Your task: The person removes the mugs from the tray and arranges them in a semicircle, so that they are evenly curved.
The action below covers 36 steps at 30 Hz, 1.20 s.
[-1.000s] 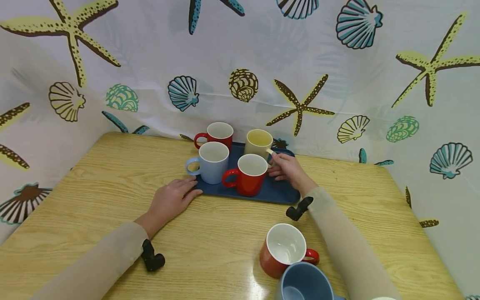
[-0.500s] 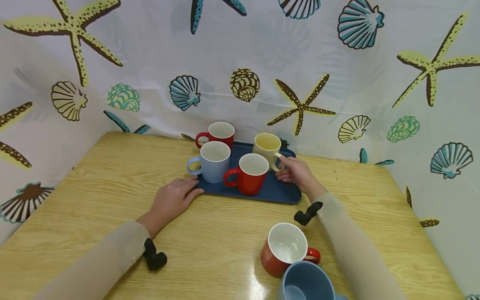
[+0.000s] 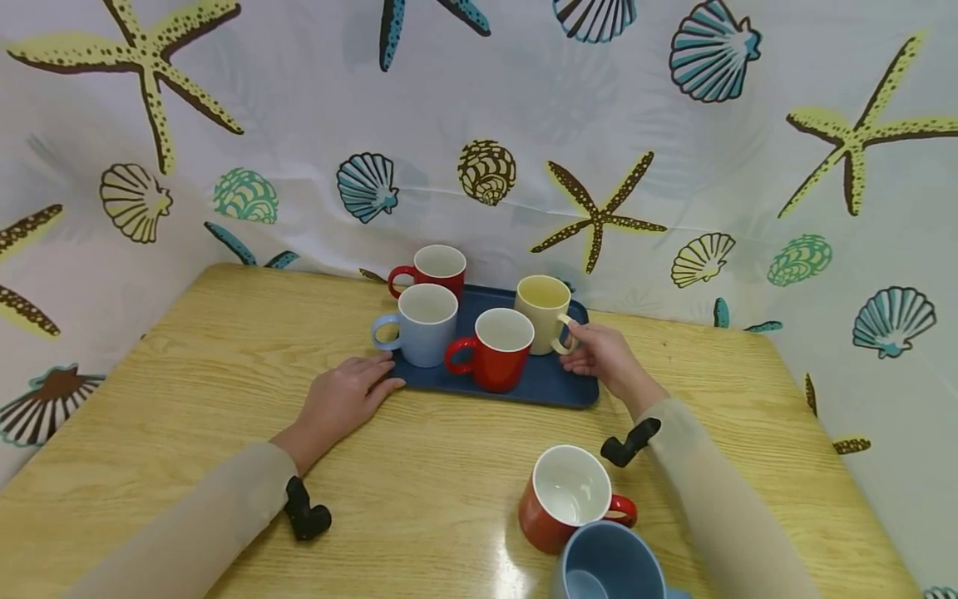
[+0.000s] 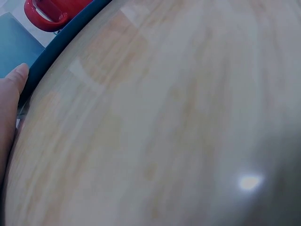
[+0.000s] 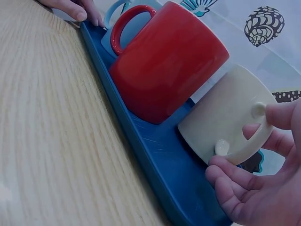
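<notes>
My right hand (image 3: 602, 358) grips the handle of a cream mug (image 3: 537, 324) at the right part of a dark blue tray (image 3: 557, 391). In the right wrist view that mug's base is on or just over the tray; I cannot tell which. Left of it stands a red mug (image 3: 505, 366), white inside. A light blue mug (image 3: 422, 341) and another red mug (image 3: 451, 283) stand on the tray's left side. My left hand (image 3: 340, 408) rests against the tray's left front corner, fingers fairly straight, the thumb (image 4: 19, 75) touching its rim.
On the wooden table (image 3: 419, 491), nearer me, stand a red mug (image 3: 542, 516) with white inside and a blue mug (image 3: 614, 566), close together beside my right forearm. A cloth (image 3: 419, 108) printed with shells and starfish hangs behind the table.
The cream mug has moved right and toward me across the tray, with my right hand on its handle. My left hand and the other mugs stay put.
</notes>
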{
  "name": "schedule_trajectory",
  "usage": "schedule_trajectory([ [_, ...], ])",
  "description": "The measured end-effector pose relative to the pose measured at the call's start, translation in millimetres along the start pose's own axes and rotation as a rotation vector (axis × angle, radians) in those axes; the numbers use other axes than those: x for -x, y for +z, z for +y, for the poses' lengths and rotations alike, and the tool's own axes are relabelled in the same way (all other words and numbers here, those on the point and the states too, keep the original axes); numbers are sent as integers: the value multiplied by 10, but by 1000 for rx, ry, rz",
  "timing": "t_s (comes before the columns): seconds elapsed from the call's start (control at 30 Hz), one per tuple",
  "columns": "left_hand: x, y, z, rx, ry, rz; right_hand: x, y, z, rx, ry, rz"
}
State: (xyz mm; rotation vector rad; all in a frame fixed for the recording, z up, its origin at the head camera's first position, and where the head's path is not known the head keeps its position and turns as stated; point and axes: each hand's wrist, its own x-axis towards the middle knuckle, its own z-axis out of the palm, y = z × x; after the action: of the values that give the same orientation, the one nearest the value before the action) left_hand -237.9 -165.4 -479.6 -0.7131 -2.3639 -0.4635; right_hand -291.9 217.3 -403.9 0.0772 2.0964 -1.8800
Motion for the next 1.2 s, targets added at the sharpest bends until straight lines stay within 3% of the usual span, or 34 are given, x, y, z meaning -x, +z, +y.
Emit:
schedule_trajectory([
  [0.6, 11, 8, 1, 1, -25, -16, 251, -57, 51, -11, -42, 2],
  [0.97, 1, 22, -5, 0, -9, -10, 460, -166, 82, 2, -83, -18],
  [1.2, -8, 23, -12, 14, 6, 13, 621, -237, 125, -2, -64, -1],
])
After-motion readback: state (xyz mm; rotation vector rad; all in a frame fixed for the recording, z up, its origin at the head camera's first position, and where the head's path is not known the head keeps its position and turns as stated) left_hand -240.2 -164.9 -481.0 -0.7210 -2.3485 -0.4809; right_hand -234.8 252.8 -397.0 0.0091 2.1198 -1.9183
